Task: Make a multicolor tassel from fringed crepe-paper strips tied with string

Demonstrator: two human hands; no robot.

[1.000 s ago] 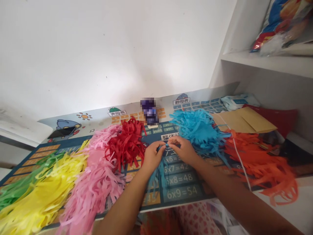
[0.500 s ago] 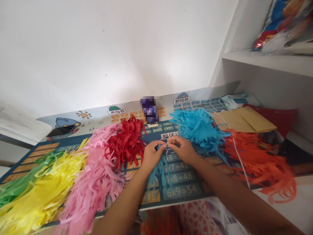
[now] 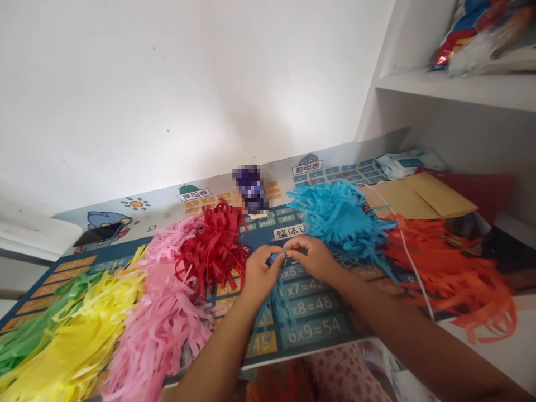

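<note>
Where the printed mat (image 3: pixel 310 346) lies: smooth sheet, its far edge curling upward.
Blue heap (image 3: pixel 341 219) and red heap (image 3: pixel 215 245): shaggy, paper-like fringe, I see, at two and nine o'clock from the fingers (image 3: pixel 298 243).
Left hand (image 3: pixel 262 273) and right hand (image 3: pixel 313 258): each pinching with thumb and forefinger.
Blue tassel (image 3: pixel 275 294): top in both pinches, left hand nearer; limp strips, long axis toward six o'clock.

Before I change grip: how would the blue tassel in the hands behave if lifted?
The blue tassel would probably flop, since its strips trail limply. It looks light: its strips seem thin, and the left hand and right hand pinch it with fingertips. Its loose ends might tangle, as they splay apart.
</note>
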